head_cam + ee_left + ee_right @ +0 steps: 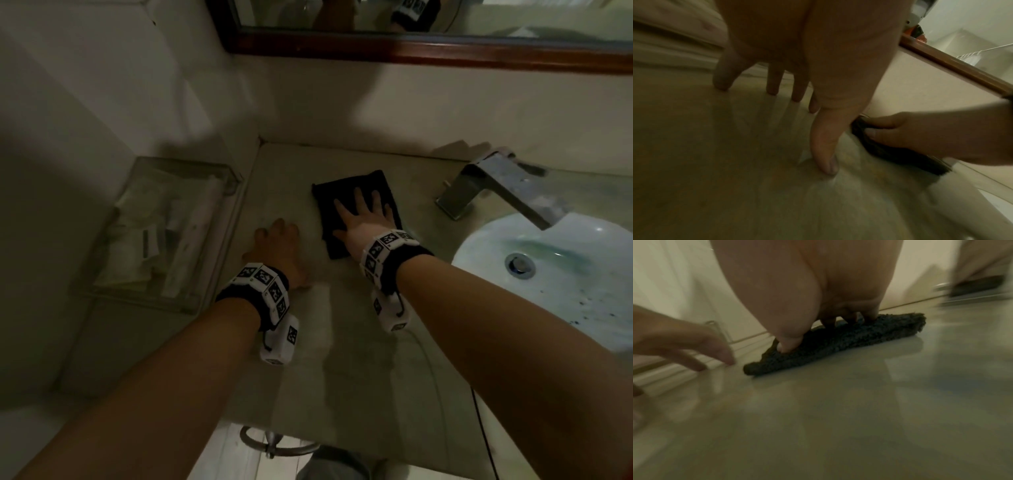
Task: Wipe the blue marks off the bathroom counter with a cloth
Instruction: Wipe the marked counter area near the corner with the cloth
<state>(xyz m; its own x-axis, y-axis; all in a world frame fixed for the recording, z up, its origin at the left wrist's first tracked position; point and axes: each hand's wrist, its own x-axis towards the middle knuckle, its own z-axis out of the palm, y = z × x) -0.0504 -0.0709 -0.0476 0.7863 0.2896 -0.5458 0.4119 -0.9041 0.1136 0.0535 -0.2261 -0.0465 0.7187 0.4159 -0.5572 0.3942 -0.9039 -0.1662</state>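
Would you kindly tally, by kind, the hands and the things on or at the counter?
Hands: 2 (left hand, right hand)
Cloth: 1
Faucet: 1
Basin: 1
Clear tray: 1
Total: 6

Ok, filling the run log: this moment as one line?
right hand flat on dark cloth, pressing | left hand fingertips on counter | blue marks: none discernible
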